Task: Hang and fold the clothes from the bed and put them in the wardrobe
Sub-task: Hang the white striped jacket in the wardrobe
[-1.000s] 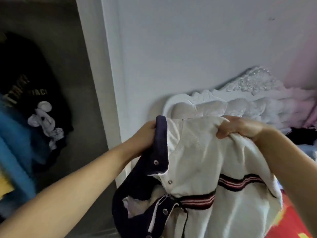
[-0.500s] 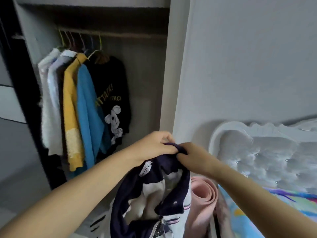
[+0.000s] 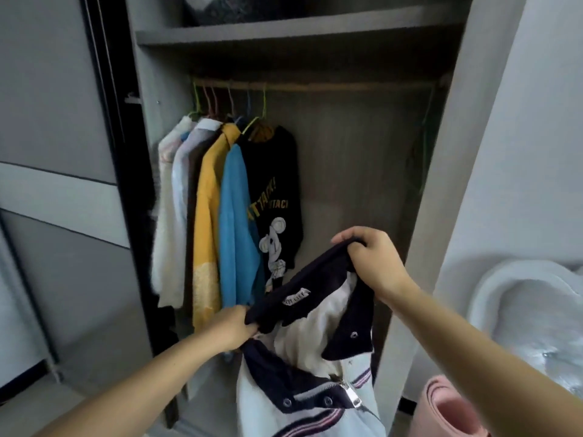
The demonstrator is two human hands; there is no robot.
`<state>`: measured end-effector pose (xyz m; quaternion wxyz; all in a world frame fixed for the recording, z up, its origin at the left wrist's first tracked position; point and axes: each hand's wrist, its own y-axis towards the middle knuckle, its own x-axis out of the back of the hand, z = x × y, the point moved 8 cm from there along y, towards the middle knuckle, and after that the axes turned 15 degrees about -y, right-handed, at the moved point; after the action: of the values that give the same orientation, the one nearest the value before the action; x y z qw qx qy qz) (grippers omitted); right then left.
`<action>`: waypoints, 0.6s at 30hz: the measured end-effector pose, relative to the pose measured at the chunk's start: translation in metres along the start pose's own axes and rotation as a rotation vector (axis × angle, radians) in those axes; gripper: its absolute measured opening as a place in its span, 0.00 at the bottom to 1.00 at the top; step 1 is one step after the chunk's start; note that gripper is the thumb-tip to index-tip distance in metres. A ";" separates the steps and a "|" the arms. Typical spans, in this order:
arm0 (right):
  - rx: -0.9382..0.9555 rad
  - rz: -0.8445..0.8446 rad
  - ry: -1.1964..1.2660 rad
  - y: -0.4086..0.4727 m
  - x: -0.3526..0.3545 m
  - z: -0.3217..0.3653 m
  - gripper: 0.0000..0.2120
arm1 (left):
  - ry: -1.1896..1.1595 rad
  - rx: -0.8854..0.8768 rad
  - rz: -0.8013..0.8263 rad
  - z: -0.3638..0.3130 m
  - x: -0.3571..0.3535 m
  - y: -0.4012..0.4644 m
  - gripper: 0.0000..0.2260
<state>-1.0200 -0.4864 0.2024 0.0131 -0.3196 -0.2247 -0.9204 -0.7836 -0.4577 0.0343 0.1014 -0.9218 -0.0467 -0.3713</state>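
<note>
Before the wardrobe (image 3: pixel 410 216), two hands, left (image 3: pixel 232 326), right (image 3: pixel 369 260), gripping one jacket (image 3: pixel 303 357), six garments (image 3: pixel 233 216) hanging.

White jacket (image 3: pixel 303 402) with navy collar, snap buttons, zipper and striped trim, hanging open, collar stretched out in front of the wardrobe (image 3: pixel 318 28). Open grey wardrobe, rail (image 3: pixel 331 86) carrying six hung garments (image 3: pixel 227 216) bunched at left.

White, navy-collared, stripe-trimmed jacket (image 3: pixel 310 405)

Both hands (image 3: pixel 232 326) on jacket (image 3: pixel 303 357) collar before wardrobe (image 3: pixel 284 29)
</note>
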 end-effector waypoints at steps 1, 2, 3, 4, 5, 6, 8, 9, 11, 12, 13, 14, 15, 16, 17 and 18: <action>0.005 0.002 -0.018 0.009 -0.011 0.005 0.20 | -0.099 0.030 0.023 0.008 0.005 0.013 0.07; 0.010 0.001 -0.041 0.019 -0.020 0.011 0.20 | -0.263 0.071 0.034 0.013 0.012 0.025 0.07; 0.012 -0.011 -0.068 0.029 -0.027 0.014 0.20 | -0.473 0.118 0.043 0.016 0.019 0.036 0.07; 0.008 -0.029 -0.095 0.039 -0.030 0.017 0.20 | -0.680 0.166 0.048 0.016 0.027 0.046 0.06; -0.003 -0.050 -0.125 0.048 -0.029 0.017 0.20 | -0.851 0.207 0.038 0.013 0.034 0.055 0.05; -0.019 -0.068 -0.159 0.056 -0.026 0.015 0.20 | -0.966 0.228 0.025 0.009 0.042 0.065 0.04; -0.057 -0.068 -0.284 0.067 -0.020 0.009 0.19 | -1.042 0.230 0.015 -0.007 0.052 0.083 0.03; -0.077 -0.045 -0.386 0.070 -0.018 0.004 0.18 | -1.055 0.224 0.038 -0.017 0.054 0.090 0.06; -0.122 0.050 -0.604 0.075 -0.020 -0.010 0.16 | -1.130 0.206 0.140 -0.047 0.055 0.101 0.12; -0.155 0.129 -0.681 0.078 -0.022 -0.018 0.16 | -1.166 0.194 0.190 -0.064 0.056 0.106 0.15; -0.190 0.224 -0.735 0.078 -0.025 -0.024 0.15 | -1.189 0.183 0.229 -0.078 0.056 0.112 0.17; -0.219 0.311 -0.777 0.079 -0.027 -0.027 0.15 | -1.205 0.172 0.266 -0.094 0.057 0.117 0.17; -0.225 0.362 -0.826 0.083 -0.025 -0.025 0.15 | -1.213 0.155 0.283 -0.107 0.059 0.125 0.15; -0.209 0.364 -0.883 0.092 -0.018 -0.019 0.15 | -1.229 0.134 0.285 -0.120 0.062 0.131 0.11; -0.184 0.317 -0.936 0.107 -0.008 -0.009 0.15 | -1.248 0.120 0.279 -0.130 0.064 0.139 0.09; -0.162 0.237 -0.976 0.125 0.006 0.003 0.15 | -1.260 0.116 0.291 -0.140 0.064 0.145 0.09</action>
<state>-1.0020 -0.5968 0.2580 -0.0141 -0.7357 -0.0946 -0.6705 -0.8087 -0.6289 0.1547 0.1535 -0.9530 0.0081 0.2611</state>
